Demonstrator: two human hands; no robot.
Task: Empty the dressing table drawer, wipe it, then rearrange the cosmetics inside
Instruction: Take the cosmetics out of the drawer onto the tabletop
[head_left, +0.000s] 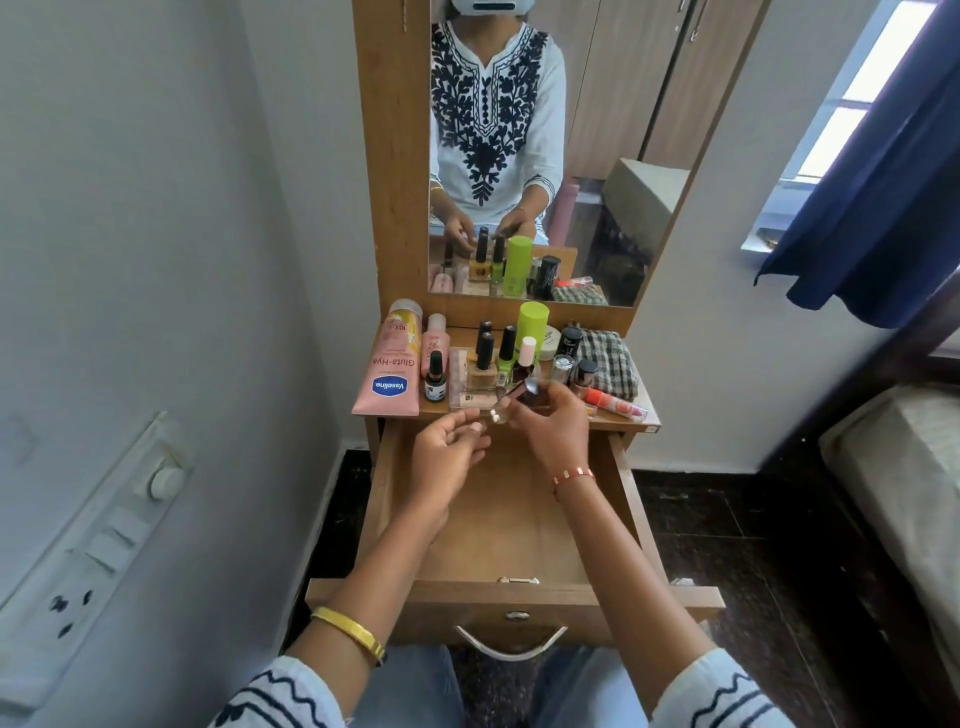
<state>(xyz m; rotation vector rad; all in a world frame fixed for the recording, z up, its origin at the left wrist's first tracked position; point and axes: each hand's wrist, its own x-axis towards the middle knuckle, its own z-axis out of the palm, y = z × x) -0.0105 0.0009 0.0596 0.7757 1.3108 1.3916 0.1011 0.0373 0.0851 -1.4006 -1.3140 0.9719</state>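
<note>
Both hands meet over the far end of the bare drawer: right hand pinches a small bottle, left hand curls loosely at its tip. Set it upright in a far corner.

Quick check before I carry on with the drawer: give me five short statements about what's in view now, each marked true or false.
1. The drawer is pulled open and nothing shows inside it. True.
2. The Vaseline tube lies in the drawer. False: it is on the tabletop.
3. The right hand holds a small bottle. True.
4. The checked cloth sits at the tabletop's left end. False: right end.
5. The green bottle lies flat. False: it stands upright.
</note>
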